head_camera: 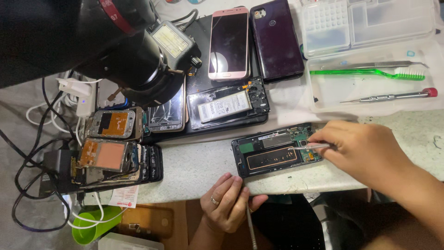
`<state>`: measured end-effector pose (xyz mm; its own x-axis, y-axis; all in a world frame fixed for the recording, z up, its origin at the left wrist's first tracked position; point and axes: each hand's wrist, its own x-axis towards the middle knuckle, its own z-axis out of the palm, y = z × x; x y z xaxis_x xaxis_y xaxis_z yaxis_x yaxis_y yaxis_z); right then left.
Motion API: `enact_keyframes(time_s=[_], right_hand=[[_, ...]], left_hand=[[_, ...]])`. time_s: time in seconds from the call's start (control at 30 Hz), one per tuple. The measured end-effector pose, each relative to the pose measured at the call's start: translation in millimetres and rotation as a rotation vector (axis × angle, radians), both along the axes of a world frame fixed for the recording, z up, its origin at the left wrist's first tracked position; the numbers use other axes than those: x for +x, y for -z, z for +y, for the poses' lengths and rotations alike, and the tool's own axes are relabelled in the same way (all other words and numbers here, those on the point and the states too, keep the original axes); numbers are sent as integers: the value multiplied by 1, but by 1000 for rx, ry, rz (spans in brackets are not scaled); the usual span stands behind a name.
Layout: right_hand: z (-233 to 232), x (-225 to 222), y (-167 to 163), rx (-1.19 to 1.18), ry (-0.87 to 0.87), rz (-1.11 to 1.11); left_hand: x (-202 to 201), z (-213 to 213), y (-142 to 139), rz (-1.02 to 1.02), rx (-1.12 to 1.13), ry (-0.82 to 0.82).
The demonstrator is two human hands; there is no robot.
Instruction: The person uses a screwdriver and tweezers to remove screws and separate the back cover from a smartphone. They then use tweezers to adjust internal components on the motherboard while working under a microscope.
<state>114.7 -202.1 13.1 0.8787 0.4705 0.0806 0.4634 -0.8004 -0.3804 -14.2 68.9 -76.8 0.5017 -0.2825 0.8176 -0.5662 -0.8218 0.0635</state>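
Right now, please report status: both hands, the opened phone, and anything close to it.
Right hand pinching tweezers, tips inside opened phone. Left hand at table edge, holding a thin tool. Phone lies flat; nothing blocking it.

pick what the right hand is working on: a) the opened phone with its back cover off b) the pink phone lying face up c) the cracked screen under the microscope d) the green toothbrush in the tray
a, since the right hand holds a thin metal tool with its tip on the opened phone, whose back is off and insides are exposed.
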Motion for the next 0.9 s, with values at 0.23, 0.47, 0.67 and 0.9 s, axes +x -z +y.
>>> enact_keyframes(time_s=[0.23,0.47,0.67,0.9], right_hand=[[8,-17,-8,-64,-57,-169],[18,-29,-6,-148,-49,-262],[29,-39,-3,-275,-6,-358],[30,-39,-5,-191,35,-298]], left_hand=[[0,0,1,-9,1,-2],[-4,-3,5,28,-28,-19],[-6,0,3,24,9,-12],[-6,-2,-5,24,-5,-4]])
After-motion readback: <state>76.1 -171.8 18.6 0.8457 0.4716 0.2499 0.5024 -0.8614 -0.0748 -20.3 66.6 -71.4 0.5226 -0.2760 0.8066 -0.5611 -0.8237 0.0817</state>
